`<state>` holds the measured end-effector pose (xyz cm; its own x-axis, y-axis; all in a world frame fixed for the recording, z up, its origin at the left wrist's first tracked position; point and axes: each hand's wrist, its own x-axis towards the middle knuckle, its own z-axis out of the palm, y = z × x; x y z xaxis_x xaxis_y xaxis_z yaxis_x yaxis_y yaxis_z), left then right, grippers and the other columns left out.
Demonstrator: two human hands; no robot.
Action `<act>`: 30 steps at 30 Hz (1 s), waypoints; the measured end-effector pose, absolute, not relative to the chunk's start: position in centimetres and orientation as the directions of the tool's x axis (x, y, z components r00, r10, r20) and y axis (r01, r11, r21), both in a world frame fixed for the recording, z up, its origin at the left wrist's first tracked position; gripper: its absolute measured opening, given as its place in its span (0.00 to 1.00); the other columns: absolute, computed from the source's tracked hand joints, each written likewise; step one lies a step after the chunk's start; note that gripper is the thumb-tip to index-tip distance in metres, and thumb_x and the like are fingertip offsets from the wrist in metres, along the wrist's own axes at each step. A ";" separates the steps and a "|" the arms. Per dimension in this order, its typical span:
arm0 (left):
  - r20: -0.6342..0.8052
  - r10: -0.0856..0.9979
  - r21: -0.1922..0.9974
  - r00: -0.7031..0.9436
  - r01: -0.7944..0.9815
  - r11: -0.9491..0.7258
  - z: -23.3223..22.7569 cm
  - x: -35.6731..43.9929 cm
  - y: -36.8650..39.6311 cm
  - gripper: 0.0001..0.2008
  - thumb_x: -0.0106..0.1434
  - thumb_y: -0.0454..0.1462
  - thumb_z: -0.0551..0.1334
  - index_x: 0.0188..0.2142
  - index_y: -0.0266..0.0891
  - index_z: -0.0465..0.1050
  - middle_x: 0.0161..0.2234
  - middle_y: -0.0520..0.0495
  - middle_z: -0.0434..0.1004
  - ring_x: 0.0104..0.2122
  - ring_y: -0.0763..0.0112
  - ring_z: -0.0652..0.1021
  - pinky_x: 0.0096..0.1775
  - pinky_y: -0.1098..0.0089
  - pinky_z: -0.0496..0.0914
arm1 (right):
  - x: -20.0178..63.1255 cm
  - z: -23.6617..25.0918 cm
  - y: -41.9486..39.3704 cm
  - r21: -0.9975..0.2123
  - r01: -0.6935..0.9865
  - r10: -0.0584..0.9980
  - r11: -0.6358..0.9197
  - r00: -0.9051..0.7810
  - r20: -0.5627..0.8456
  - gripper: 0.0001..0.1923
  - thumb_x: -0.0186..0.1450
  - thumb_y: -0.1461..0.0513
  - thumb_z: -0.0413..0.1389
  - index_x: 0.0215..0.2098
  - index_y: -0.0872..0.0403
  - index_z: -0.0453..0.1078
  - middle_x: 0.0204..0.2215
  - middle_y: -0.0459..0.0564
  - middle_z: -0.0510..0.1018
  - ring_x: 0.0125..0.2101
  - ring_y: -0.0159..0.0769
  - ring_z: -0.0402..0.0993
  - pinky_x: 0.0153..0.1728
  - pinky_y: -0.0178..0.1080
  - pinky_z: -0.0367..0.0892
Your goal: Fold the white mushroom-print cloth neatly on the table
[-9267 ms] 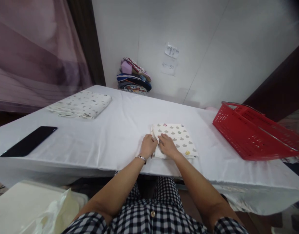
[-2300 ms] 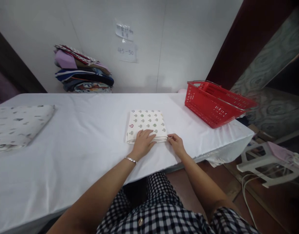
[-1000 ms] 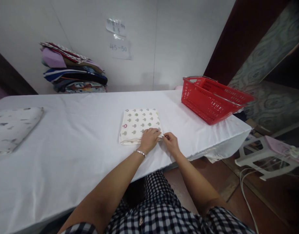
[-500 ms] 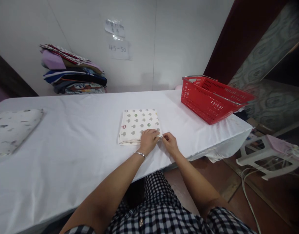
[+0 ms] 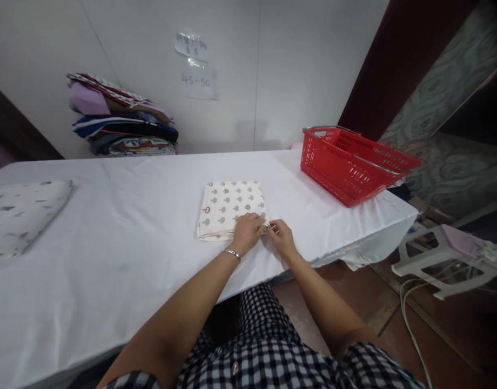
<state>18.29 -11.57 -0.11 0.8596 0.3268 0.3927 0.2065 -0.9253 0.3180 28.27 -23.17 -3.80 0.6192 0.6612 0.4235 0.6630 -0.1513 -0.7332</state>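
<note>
A folded white cloth printed with small grey, green and red trees or mushrooms lies flat on the white-covered table in front of me. My left hand rests on its near right corner, fingers closed on the folded layers there. Right beside it, my right hand pinches the edge of the same corner between thumb and fingertips. The fingers of both hands partly hide that corner. Thin stacked layers show along the cloth's near edge.
Another folded white printed cloth lies at the table's left end. A pile of folded fabrics sits by the wall at the back left. An upright red plastic basket stands back right. Beyond the table's right end is a stool with cables.
My right hand has shifted very slightly left, closer to my left hand at the corner. The cloth and basket stay where they were.
</note>
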 end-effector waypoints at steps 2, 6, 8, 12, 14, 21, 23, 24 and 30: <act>0.385 0.305 0.309 0.871 0.190 -0.932 -0.1 18.2 -11.5 0.08 0.63 0.37 0.57 0.36 0.43 0.75 0.37 0.48 0.73 0.39 0.65 0.70 0.40 0.64 0.63 | 28.3 -3.9 -23.2 -0.714 0.681 0.658 -0.163 0.614 0.436 0.08 0.59 0.59 0.51 0.35 0.52 0.68 0.30 0.46 0.72 0.26 0.31 0.67 0.30 0.35 0.63; 0.367 0.245 0.275 0.897 0.147 -0.950 0.3 18.0 -11.3 0.09 0.64 0.36 0.55 0.38 0.43 0.74 0.37 0.47 0.73 0.40 0.65 0.70 0.41 0.64 0.63 | 28.3 -3.9 -23.2 -0.712 0.680 0.649 -0.176 0.624 0.435 0.08 0.60 0.59 0.50 0.35 0.52 0.68 0.30 0.46 0.72 0.26 0.32 0.67 0.31 0.35 0.63; 0.356 0.218 0.268 0.909 0.125 -0.955 0.5 17.9 -11.1 0.10 0.64 0.34 0.53 0.39 0.43 0.74 0.38 0.47 0.73 0.41 0.64 0.71 0.41 0.64 0.64 | 28.2 -3.9 -23.2 -0.727 0.664 0.646 -0.173 0.634 0.425 0.07 0.60 0.60 0.50 0.34 0.52 0.68 0.30 0.45 0.72 0.26 0.32 0.67 0.30 0.35 0.63; 0.342 0.198 0.249 0.919 0.115 -0.962 0.8 17.9 -10.9 0.11 0.64 0.32 0.52 0.39 0.42 0.74 0.37 0.46 0.74 0.40 0.64 0.71 0.40 0.64 0.64 | 28.2 -3.8 -23.1 -0.743 0.648 0.641 -0.171 0.646 0.415 0.06 0.59 0.61 0.50 0.31 0.52 0.68 0.28 0.45 0.72 0.25 0.32 0.67 0.29 0.35 0.63; 0.338 0.196 0.219 0.921 0.125 -0.968 0.8 18.1 -10.9 0.11 0.64 0.32 0.53 0.37 0.41 0.74 0.36 0.46 0.74 0.39 0.64 0.71 0.39 0.64 0.64 | 28.2 -3.8 -23.1 -0.743 0.645 0.639 -0.179 0.651 0.411 0.06 0.59 0.60 0.50 0.31 0.52 0.68 0.27 0.45 0.72 0.25 0.32 0.67 0.29 0.35 0.62; 0.331 0.191 0.206 0.924 0.126 -0.970 0.8 18.3 -11.1 0.09 0.63 0.32 0.54 0.36 0.41 0.74 0.35 0.45 0.73 0.38 0.64 0.71 0.39 0.64 0.64 | 28.1 -3.6 -23.1 -0.739 0.642 0.652 -0.204 0.653 0.386 0.08 0.59 0.59 0.50 0.33 0.52 0.68 0.28 0.46 0.73 0.25 0.32 0.67 0.30 0.36 0.63; 0.354 0.202 0.235 0.913 0.123 -0.964 0.7 18.1 -11.1 0.09 0.64 0.33 0.54 0.36 0.41 0.73 0.36 0.45 0.73 0.39 0.64 0.71 0.40 0.64 0.64 | 28.1 -3.6 -23.1 -0.736 0.640 0.647 -0.219 0.660 0.382 0.08 0.59 0.59 0.50 0.32 0.52 0.68 0.28 0.46 0.73 0.25 0.32 0.67 0.30 0.36 0.63; 0.380 0.218 0.254 0.899 0.125 -0.959 0.5 17.9 -11.1 0.09 0.64 0.33 0.54 0.36 0.41 0.73 0.37 0.46 0.73 0.39 0.64 0.71 0.40 0.64 0.64 | 28.1 -3.6 -23.1 -0.737 0.638 0.645 -0.221 0.663 0.380 0.08 0.59 0.59 0.49 0.32 0.52 0.69 0.27 0.46 0.73 0.25 0.32 0.67 0.30 0.36 0.63; 0.555 0.317 0.296 0.769 0.174 -0.939 -0.9 16.6 -12.0 0.06 0.62 0.33 0.56 0.33 0.41 0.72 0.44 0.45 0.72 0.45 0.62 0.69 0.45 0.61 0.63 | 28.1 -3.5 -23.0 -0.733 0.642 0.641 -0.226 0.665 0.384 0.08 0.59 0.60 0.49 0.31 0.53 0.69 0.27 0.45 0.73 0.25 0.32 0.67 0.31 0.35 0.63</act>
<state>16.58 -11.98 -0.90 0.7691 0.3170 0.5550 0.1737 -0.9393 0.2958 28.14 -23.05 -3.55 0.6646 0.6409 0.3841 0.6418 -0.2264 -0.7327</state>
